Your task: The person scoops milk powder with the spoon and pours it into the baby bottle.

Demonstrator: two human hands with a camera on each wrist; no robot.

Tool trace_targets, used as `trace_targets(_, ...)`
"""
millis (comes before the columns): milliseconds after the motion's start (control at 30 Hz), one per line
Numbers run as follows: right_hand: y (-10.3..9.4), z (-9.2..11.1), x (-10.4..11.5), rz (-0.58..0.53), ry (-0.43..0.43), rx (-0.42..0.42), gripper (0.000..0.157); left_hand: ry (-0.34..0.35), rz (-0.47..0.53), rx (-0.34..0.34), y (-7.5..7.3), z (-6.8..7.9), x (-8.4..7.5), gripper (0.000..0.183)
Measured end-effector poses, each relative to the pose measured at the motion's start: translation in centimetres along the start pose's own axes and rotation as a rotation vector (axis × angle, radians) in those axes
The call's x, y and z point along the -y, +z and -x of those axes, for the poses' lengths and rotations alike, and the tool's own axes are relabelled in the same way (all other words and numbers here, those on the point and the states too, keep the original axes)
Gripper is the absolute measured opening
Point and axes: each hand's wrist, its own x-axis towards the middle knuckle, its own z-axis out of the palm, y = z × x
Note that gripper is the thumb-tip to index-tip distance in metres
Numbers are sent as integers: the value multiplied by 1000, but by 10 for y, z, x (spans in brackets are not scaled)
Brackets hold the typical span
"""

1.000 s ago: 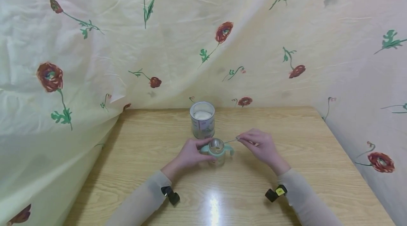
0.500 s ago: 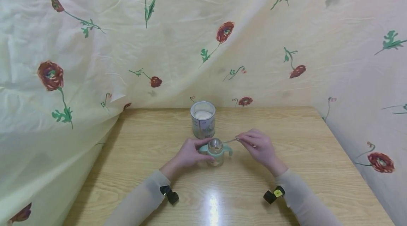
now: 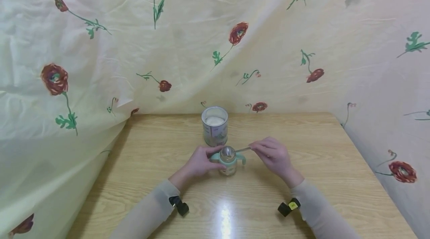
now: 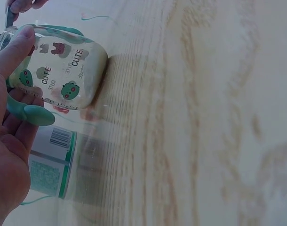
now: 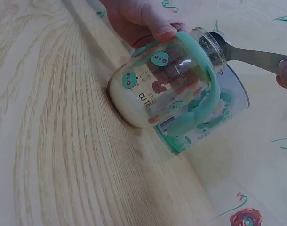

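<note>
A clear baby bottle [image 5: 155,84] with printed cartoon faces and mint-green handles [image 5: 209,101] stands on the table, its top uncovered. Pale powder or liquid shows at its bottom. My left hand [image 3: 199,162] holds the bottle from the side, thumb in front and fingers behind. The right hand [image 3: 273,156] pinches the end of a metal spoon [image 5: 256,56]. The bowl of that spoon lies at the bottle's mouth, partly inside the rim. Just behind the bottle stands an open can [image 3: 215,130] with white powder in it.
The wooden table [image 3: 161,134] carries the bottle and can. A floral cloth [image 3: 188,44] hangs behind the table and along both sides. A black wrist camera [image 3: 181,207] sits on the left sleeve, another camera [image 3: 285,208] on the right.
The spoon has turned at the bottle's mouth, so more of its handle's flat side shows. Both hands stay nearly in place, still gripping the bottle and spoon.
</note>
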Motion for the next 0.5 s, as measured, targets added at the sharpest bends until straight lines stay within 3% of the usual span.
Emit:
trace_targets(267, 1, 3, 1, 8, 21, 3, 29, -6, 9, 8, 0, 0, -1, 74)
trace_targets(400, -1, 6, 3, 1, 124, 43, 25, -8, 5, 9, -1, 1, -2, 74)
trace_targets(500, -2, 8, 5, -50, 239, 56, 6, -10, 5, 6, 0, 1, -2, 74)
